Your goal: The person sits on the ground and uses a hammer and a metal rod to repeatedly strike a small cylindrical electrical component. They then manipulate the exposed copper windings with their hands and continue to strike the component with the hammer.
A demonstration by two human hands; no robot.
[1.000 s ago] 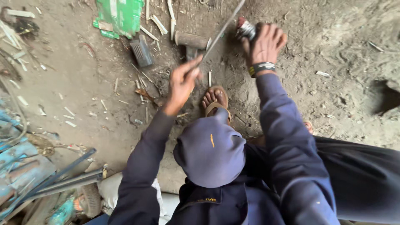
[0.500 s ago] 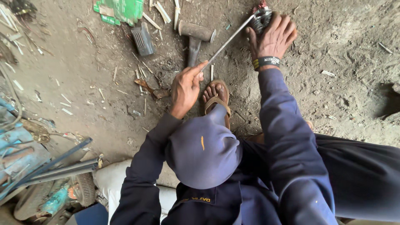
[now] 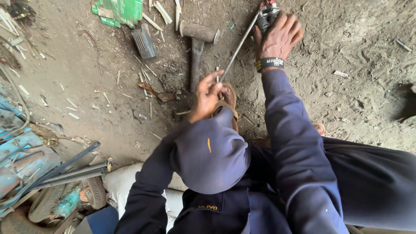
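Note:
My left hand (image 3: 208, 93) is closed around the near end of a thin metal rod (image 3: 238, 47), just above my sandalled foot (image 3: 229, 104). The rod slants up and to the right to a small cylindrical metal part with red bits (image 3: 266, 12) on the dirt. My right hand (image 3: 277, 39), with a dark wristband, presses down over that part, fingers spread around it. Both arms are in dark blue sleeves, and a cap brim (image 3: 210, 156) covers the lower middle of the view.
A heavy hammer (image 3: 197, 41) lies on the ground left of the rod. A grey finned block (image 3: 144, 42) and a green circuit board (image 3: 119, 11) lie further left. Blue scrap metal and bars (image 3: 47, 169) crowd the lower left, with white sacks (image 3: 125, 182) beside them.
My left hand has shifted a little right along the rod's near end and tightened on it. My right hand stays on the small part, and the view has tilted slightly.

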